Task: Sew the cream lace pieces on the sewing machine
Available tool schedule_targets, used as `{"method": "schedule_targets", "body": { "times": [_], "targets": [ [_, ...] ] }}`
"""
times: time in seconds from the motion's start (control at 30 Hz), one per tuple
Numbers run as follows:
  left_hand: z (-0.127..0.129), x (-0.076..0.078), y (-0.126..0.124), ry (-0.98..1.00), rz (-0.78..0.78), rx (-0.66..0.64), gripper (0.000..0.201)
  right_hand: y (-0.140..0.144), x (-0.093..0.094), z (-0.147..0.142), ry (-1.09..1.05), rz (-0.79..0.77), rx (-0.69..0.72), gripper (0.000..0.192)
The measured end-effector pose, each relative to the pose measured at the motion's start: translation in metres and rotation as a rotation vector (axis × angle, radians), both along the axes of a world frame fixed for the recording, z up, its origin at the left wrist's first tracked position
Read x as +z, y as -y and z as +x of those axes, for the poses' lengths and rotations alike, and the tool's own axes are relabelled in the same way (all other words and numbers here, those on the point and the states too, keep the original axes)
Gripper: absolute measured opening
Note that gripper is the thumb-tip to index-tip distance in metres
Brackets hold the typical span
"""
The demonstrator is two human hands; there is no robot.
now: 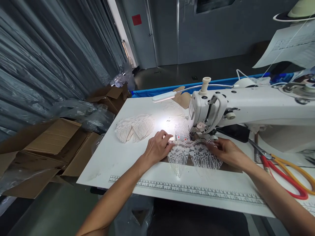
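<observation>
A white worktop [108, 157] is carrying the sewing, its near edge printed with a ruler strip [187, 189] of black ticks and numbers too small to read. Light from a gooseneck lamp [164, 96] is glaring on the surface beside a white sewing machine [246, 106]. To the left, grey plastic sheeting [49, 55] is hanging like a curtain, and open cardboard boxes [46, 147] are sitting on the floor below it. At the back, a grey wall is showing a door with a red square sign [136, 19]; no writing on it can be made out.

A piece of white lace [194, 154] is lying flat under the machine's needle area. The left hand [157, 147] is pressing on the lace's left edge, grip flat with fingers spread, holding nothing. The right hand [227, 151] is resting on the lace's right edge, fingers loosely extended on the fabric. A folded pile of lace [134, 127] is lying well to the left. Red-handled scissors [283, 175] are lying on the right, overlapping yellow-handled ones.
</observation>
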State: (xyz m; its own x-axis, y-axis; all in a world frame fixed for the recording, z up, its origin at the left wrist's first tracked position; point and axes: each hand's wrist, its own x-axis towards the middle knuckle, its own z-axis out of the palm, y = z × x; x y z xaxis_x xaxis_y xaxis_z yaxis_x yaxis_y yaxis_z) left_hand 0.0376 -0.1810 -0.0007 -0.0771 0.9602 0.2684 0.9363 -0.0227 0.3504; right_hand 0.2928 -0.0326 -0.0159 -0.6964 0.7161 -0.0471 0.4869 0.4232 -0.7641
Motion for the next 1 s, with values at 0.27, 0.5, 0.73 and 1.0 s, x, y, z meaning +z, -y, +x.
{"method": "schedule_targets", "body": {
  "times": [0.27,0.5,0.73,1.0],
  "targets": [
    [0.036,-0.01,0.001,-0.22,0.007,-0.436,0.035,-0.003,0.008,0.011,0.171,0.112,-0.043,0.03],
    [0.026,0.005,0.004,0.429,-0.114,-0.29,0.052,0.028,0.021,-0.022,-0.109,-0.63,-0.085,0.049],
    [0.021,0.011,0.009,0.689,-0.333,0.068,0.075,0.029,0.021,-0.037,-0.076,-0.265,0.096,0.042],
    [0.02,0.009,0.009,0.588,-0.32,0.184,0.063,0.021,-0.012,-0.016,0.016,0.702,0.389,0.039]
  ]
}}
